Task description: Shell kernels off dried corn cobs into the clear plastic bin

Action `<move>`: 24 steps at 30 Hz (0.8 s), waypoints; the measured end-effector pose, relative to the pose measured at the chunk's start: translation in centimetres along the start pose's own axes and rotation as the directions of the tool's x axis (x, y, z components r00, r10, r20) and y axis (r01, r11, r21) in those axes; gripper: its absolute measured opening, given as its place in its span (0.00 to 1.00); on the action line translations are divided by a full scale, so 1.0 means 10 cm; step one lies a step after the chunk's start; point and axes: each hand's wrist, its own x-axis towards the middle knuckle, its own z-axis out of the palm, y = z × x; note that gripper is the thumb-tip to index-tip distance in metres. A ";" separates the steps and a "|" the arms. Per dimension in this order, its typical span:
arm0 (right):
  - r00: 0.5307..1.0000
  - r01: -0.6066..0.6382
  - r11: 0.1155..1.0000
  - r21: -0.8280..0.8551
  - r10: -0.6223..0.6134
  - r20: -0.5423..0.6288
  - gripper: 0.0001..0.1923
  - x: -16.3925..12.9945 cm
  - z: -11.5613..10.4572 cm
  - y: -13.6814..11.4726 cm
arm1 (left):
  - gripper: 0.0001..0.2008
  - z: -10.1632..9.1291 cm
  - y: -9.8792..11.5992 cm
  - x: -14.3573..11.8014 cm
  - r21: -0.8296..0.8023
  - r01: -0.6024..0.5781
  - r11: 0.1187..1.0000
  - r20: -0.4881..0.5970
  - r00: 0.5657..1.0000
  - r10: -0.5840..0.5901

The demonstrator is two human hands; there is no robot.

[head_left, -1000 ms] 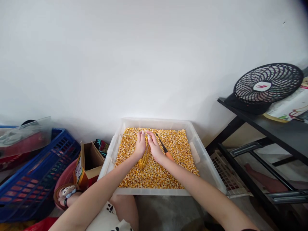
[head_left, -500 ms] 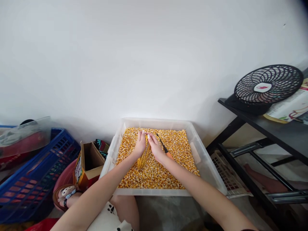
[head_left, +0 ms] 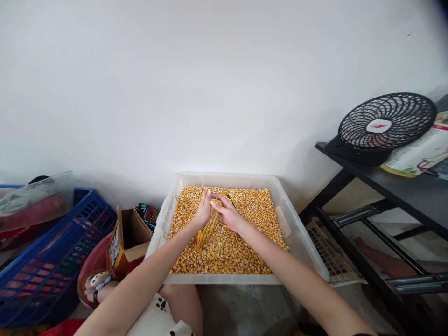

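A corn cob (head_left: 207,229) with yellow kernels is held over a clear plastic bin (head_left: 293,228) filled with loose corn kernels (head_left: 227,252). My left hand (head_left: 203,210) grips the cob from the left side. My right hand (head_left: 229,213) presses on the cob's upper end from the right, thumb on the kernels. Only the dark tip of an orange-handled tool (head_left: 229,197) shows behind my right hand; I cannot tell whether the hand holds it.
A blue plastic crate (head_left: 49,261) and an open cardboard box (head_left: 128,238) stand left of the bin. A black fan (head_left: 385,123) sits on a dark shelf (head_left: 406,186) at the right. A white wall rises behind the bin.
My right hand has turned over the cob, hiding the tool's orange handle that showed before. The cob has shifted slightly left and down.
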 end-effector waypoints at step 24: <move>0.995 -0.013 0.997 0.082 0.005 0.100 0.31 -0.05 0.01 -0.14 | 0.23 -0.01 0.05 0.01 -0.088 0.130 0.988 -0.039 0.990 -0.134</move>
